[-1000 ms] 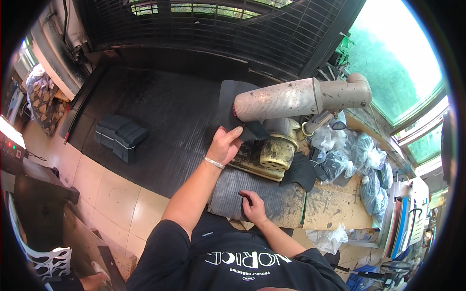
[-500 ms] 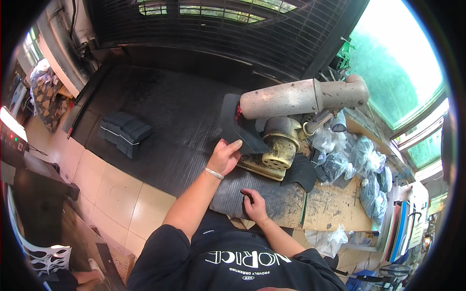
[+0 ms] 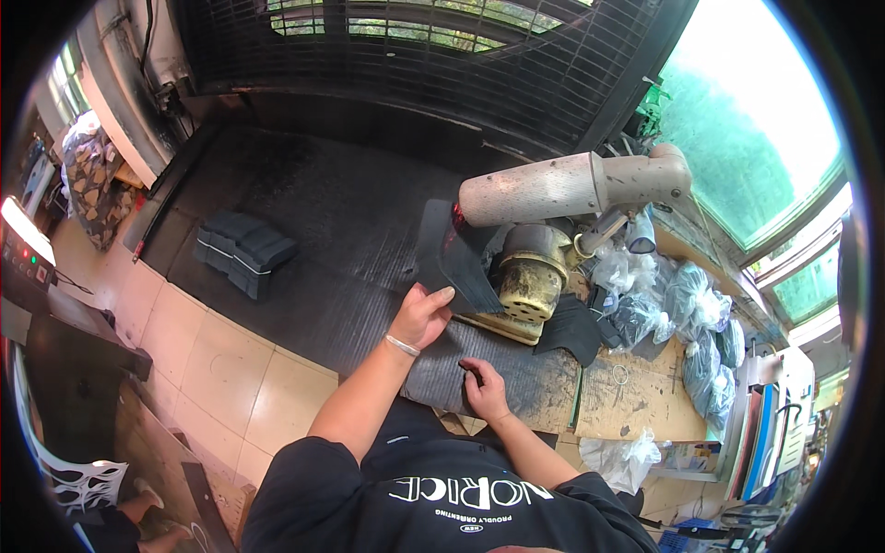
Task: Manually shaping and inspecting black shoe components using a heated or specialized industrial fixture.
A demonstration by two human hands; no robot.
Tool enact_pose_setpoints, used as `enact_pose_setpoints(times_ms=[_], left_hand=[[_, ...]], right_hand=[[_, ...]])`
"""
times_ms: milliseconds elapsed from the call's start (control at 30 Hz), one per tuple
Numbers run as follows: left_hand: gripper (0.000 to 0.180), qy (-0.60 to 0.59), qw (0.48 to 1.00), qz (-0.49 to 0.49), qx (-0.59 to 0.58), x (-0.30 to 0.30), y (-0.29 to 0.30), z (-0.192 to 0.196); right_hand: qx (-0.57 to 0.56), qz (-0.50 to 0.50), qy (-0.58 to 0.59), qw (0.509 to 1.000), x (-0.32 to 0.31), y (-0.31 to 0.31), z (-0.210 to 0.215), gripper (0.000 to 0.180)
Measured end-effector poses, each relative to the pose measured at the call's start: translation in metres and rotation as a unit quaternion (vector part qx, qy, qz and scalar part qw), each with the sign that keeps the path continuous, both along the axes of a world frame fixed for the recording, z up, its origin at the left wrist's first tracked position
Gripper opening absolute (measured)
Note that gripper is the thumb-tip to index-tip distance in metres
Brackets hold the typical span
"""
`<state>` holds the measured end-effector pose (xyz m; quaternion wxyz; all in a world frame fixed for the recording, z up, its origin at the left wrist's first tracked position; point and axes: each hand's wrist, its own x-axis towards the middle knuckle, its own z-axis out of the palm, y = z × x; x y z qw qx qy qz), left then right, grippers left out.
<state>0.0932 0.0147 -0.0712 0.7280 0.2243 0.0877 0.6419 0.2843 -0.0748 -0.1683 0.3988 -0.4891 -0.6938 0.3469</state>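
Note:
In my left hand [image 3: 422, 316], pinched between thumb and fingers, is a flat black bent piece [image 3: 450, 263] of sheet material. Its upper part lies by the end of a ribbed grey metal cylinder [image 3: 530, 189], where red light speckles it. Beside the piece stands a yellowed, stained round machine head [image 3: 533, 276] on a flat base. My right hand [image 3: 486, 389] rests at the near edge of the dark worktable [image 3: 359, 304], its fingers curled. Something dark shows at those fingertips; whether it is an object or staining is unclear.
A banded stack of black pieces [image 3: 244, 251] lies on the table's left. Right of the machine are more black pieces [image 3: 573, 330] and clear plastic bags [image 3: 645, 309]. A dark grille [image 3: 415, 74] stands behind the table. Another person's arm shows at lower left.
The black piece has come slightly nearer to me, its upper end lower beside the cylinder. My left hand has shifted a little downward with it. My right hand stays put.

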Motion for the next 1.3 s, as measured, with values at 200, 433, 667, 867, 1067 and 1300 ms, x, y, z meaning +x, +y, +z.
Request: enact_pose_setpoints(times_ms=[200,433,667,867,1067,1300], left_hand=[[0.041,-0.001,1.000,-0.007,-0.017,-0.005,-0.002,-0.002],[0.039,0.009,1.000,0.011,-0.007,-0.001,0.013,0.011],[0.037,0.014,1.000,0.023,0.010,0.001,0.035,0.021],[0.024,0.005,1.000,0.025,-0.003,0.006,0.053,0.036],[0.026,0.000,0.999,0.009,0.031,0.001,0.067,0.045],[0.024,0.019,0.999,0.020,0.023,0.001,0.060,0.040]], right_hand=[[0.003,-0.004,0.000,1.000,-0.001,0.000,0.002,0.024],[-0.011,-0.005,0.010,1.000,-0.001,0.000,0.000,0.025],[-0.013,-0.010,0.005,1.000,-0.001,-0.001,-0.001,0.024],[-0.004,-0.007,-0.006,1.000,-0.001,-0.001,0.005,0.024],[0.012,-0.006,-0.014,1.000,-0.001,0.000,0.007,0.023],[0.032,-0.002,-0.031,0.999,0.000,0.000,0.007,0.022]])
